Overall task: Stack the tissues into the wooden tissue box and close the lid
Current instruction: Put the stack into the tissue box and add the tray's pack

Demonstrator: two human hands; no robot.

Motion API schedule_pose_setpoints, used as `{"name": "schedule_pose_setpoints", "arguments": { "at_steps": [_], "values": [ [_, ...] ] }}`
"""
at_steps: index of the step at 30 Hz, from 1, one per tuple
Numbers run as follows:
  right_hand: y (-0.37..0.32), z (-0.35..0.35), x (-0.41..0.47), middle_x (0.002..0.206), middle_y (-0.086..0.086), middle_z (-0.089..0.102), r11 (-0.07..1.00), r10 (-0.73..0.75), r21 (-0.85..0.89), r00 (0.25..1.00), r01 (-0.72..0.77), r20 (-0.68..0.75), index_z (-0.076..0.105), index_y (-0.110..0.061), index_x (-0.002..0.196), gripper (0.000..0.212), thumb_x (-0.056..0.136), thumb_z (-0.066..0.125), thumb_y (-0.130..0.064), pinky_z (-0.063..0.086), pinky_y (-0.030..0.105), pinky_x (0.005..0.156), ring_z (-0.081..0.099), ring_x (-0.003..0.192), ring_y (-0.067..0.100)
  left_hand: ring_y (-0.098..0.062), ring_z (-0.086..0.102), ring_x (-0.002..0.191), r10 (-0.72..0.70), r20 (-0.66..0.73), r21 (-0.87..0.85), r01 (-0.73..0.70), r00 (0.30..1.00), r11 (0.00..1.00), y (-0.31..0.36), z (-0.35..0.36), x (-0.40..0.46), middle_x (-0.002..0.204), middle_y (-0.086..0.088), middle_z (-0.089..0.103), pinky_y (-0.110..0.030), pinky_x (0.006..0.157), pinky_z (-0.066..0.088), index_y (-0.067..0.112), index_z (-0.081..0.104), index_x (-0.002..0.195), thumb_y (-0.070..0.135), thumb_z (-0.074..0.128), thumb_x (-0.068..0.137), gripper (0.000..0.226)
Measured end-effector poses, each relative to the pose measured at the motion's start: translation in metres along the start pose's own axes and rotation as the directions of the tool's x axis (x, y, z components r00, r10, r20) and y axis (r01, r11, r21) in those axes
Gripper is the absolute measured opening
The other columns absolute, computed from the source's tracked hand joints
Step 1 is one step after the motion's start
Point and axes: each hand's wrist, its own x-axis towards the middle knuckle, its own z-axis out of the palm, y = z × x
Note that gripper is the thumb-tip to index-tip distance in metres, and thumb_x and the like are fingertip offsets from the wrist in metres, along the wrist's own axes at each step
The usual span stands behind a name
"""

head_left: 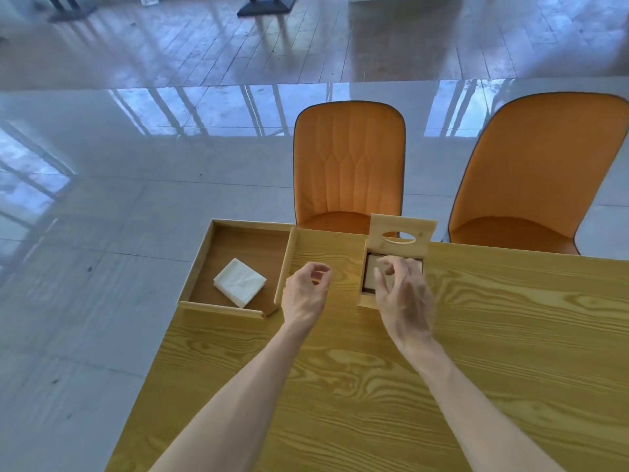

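The wooden tissue box (365, 303) stands open at the far edge of the table, its lid (401, 226) with an oval slot tilted upright behind it. Tissues (370, 270) lie inside it, partly hidden by my right hand (405, 294), which hovers over the box with fingers spread and nothing in them. My left hand (306, 294) floats between the box and the tray, fingers loosely curled and empty. A folded stack of white tissues (239, 282) rests in the wooden tray (200, 264) to the left.
The wooden table (374, 386) has its left edge just below the tray, which overhangs it. Two orange chairs (349, 165) (537, 172) stand behind the far edge. Glossy tiled floor lies to the left.
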Motion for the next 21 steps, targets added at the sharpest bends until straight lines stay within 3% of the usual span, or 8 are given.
{"name": "schedule_pose_setpoints", "arguments": {
  "at_steps": [2, 4, 8, 11, 13, 15, 18, 21],
  "values": [
    [-0.025, 0.013, -0.005, 0.099, 0.002, 0.072, 0.997, -0.052, 0.067, 0.997, 0.048, 0.063, 0.069, -0.015, 0.107, 0.014, 0.094, 0.065, -0.021, 0.044, 0.015, 0.057, 0.065, 0.071, 0.012, -0.009, 0.067, 0.085, -0.034, -0.048, 0.029, 0.036, 0.998, 0.999, -0.017, -0.026, 0.003, 0.098, 0.009, 0.073, -0.032, 0.075, 0.058, 0.026, 0.071, 0.106, 0.036, 0.061, 0.094, 0.019],
    [-0.048, 0.031, -0.009, 0.097, 0.001, 0.075, 0.991, -0.062, 0.130, 0.985, 0.041, 0.161, 0.071, -0.016, 0.107, 0.016, 0.095, 0.063, -0.024, 0.052, 0.020, 0.062, 0.069, 0.077, 0.013, -0.012, 0.068, 0.088, -0.086, -0.089, 0.065, 0.092, 0.992, 0.994, -0.037, -0.057, 0.008, 0.100, 0.007, 0.073, -0.034, 0.077, 0.057, 0.024, 0.071, 0.107, 0.035, 0.061, 0.093, 0.020],
    [-0.094, 0.070, -0.020, 0.093, 0.004, 0.077, 0.963, -0.044, 0.262, 0.927, -0.060, 0.373, 0.073, -0.012, 0.110, 0.024, 0.098, 0.059, -0.028, 0.062, 0.034, 0.066, 0.073, 0.074, 0.016, -0.017, 0.069, 0.100, -0.144, -0.133, 0.194, 0.168, 0.981, 0.967, -0.078, -0.109, 0.019, 0.110, 0.002, 0.073, -0.033, 0.081, 0.054, 0.023, 0.067, 0.117, 0.034, 0.062, 0.092, 0.027],
    [-0.126, 0.094, -0.029, 0.095, 0.011, 0.076, 0.896, 0.056, 0.356, 0.864, -0.264, 0.500, 0.072, -0.004, 0.110, 0.024, 0.097, 0.059, -0.020, 0.062, 0.040, 0.075, 0.073, 0.081, 0.021, -0.023, 0.064, 0.112, -0.202, -0.097, 0.229, 0.220, 0.975, 0.948, -0.101, -0.133, 0.034, 0.125, -0.006, 0.067, -0.031, 0.084, 0.050, 0.016, 0.057, 0.135, 0.033, 0.061, 0.094, 0.045],
    [-0.142, 0.107, -0.029, 0.085, 0.010, 0.071, 0.851, 0.155, 0.323, 0.785, -0.415, 0.600, 0.071, -0.010, 0.091, 0.018, 0.097, 0.055, -0.014, 0.059, 0.034, 0.070, 0.068, 0.075, 0.021, -0.026, 0.059, 0.120, -0.225, -0.060, 0.245, 0.233, 0.973, 0.941, -0.112, -0.139, 0.046, 0.133, -0.009, 0.062, -0.035, 0.092, 0.049, 0.013, 0.050, 0.142, 0.034, 0.059, 0.095, 0.051],
    [-0.153, 0.125, -0.028, 0.077, 0.007, 0.062, 0.843, 0.222, 0.255, 0.738, -0.474, 0.638, 0.058, -0.015, 0.073, 0.025, 0.096, 0.048, -0.012, 0.045, 0.032, 0.058, 0.055, 0.068, 0.019, -0.028, 0.052, 0.130, -0.241, -0.009, 0.270, 0.235, 0.970, 0.934, -0.117, -0.140, 0.061, 0.144, -0.010, 0.054, -0.040, 0.103, 0.044, 0.012, 0.043, 0.147, 0.034, 0.057, 0.097, 0.057],
    [-0.166, 0.146, -0.026, 0.087, 0.008, 0.058, 0.797, 0.329, 0.202, 0.691, -0.569, 0.644, 0.053, -0.009, 0.085, 0.013, 0.094, 0.045, -0.011, 0.040, 0.031, 0.059, 0.051, 0.074, 0.021, -0.028, 0.040, 0.141, -0.258, 0.092, 0.302, 0.220, 0.962, 0.928, -0.121, -0.135, 0.078, 0.156, -0.010, 0.039, -0.044, 0.112, 0.036, 0.012, 0.031, 0.153, 0.033, 0.058, 0.097, 0.065],
    [-0.172, 0.159, -0.022, 0.099, 0.009, 0.055, 0.660, 0.479, 0.166, 0.580, -0.733, 0.659, 0.056, -0.006, 0.106, 0.015, 0.096, 0.047, -0.011, 0.040, 0.029, 0.061, 0.052, 0.084, 0.023, -0.029, 0.032, 0.146, -0.254, 0.148, 0.333, 0.193, 0.956, 0.923, -0.123, -0.130, 0.093, 0.160, -0.010, 0.031, -0.046, 0.116, 0.032, 0.011, 0.023, 0.155, 0.035, 0.056, 0.098, 0.070]
  ]
}}
